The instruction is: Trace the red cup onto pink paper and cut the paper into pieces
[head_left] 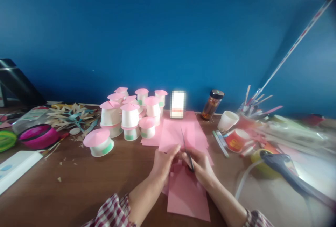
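Observation:
My right hand is closed on a pair of scissors, whose black handle shows at the fingers. The narrow blade points up and away over pink paper. My left hand grips the near edge of a pink paper sheet, thumb on top. Both hands are close together, and their fingers partly hide the sheet's lower edge. Beneath them, another pink paper piece lies toward the table's front. More pink sheets are spread behind the hands.
White paper cups with pink cone tops, several stacked, stand at left. A glue gun, a red paper cup, a white cup and a dark-lidded jar are at right. A magenta tape roll sits far left; a blue wall rises behind.

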### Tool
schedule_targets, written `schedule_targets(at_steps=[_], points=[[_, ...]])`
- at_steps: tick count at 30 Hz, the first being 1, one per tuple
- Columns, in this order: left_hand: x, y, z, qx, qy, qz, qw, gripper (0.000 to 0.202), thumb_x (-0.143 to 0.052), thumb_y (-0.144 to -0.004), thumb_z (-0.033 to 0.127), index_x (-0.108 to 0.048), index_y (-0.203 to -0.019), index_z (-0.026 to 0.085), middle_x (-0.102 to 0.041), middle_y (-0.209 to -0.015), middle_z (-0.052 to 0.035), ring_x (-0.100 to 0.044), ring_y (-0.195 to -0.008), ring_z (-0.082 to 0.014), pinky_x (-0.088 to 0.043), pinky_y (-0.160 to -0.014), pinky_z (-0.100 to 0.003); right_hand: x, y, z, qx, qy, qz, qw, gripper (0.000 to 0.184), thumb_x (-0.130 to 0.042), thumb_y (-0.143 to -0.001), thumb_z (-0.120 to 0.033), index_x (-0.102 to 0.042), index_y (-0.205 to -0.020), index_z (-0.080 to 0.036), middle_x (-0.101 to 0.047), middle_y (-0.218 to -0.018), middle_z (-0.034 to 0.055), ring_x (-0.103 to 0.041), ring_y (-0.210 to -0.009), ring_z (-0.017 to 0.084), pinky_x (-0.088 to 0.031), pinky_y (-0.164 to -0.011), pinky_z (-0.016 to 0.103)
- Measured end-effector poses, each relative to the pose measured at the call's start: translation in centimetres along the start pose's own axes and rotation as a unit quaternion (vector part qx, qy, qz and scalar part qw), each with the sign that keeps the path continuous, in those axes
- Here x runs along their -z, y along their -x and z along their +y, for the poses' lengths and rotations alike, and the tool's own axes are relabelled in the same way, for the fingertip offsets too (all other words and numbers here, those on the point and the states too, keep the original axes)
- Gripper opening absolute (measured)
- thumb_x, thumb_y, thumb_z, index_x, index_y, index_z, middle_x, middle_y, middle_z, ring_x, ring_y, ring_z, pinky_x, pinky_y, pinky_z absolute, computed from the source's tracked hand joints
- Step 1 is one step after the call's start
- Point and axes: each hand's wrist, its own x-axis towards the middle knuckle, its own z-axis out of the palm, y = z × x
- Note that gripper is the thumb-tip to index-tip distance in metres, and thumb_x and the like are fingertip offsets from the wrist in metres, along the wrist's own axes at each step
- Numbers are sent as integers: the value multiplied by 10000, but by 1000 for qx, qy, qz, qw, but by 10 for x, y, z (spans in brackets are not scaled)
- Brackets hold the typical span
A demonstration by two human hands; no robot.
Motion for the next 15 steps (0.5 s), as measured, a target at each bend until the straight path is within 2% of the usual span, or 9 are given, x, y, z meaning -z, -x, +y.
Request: schedule_targets(at_steps=[8,15], points=[[3,-4,-5,-7,-5,-7,1000,339,-744,-604,411,-693,-678,83,-645,-578,-83,-574,-503,-143,-425,-468,-232,-1,0,-1,0,11,10,1000,475,-685,-712,-523,-688,-919,-96,-532,-560,4,-393,-478,93,-318,-420,212],[8,-11,-14,2,-23,-27,999,387,-719,-617,477,-704,-754,116,-659,-615,-74,-587,-535,-162,-355,-384,-208,0,0,2,-4,-1,7,1000,467,-698,-714,-498,-677,-951,-97,-535,-564,-3,-396,-467,86,-325,-415,205]])
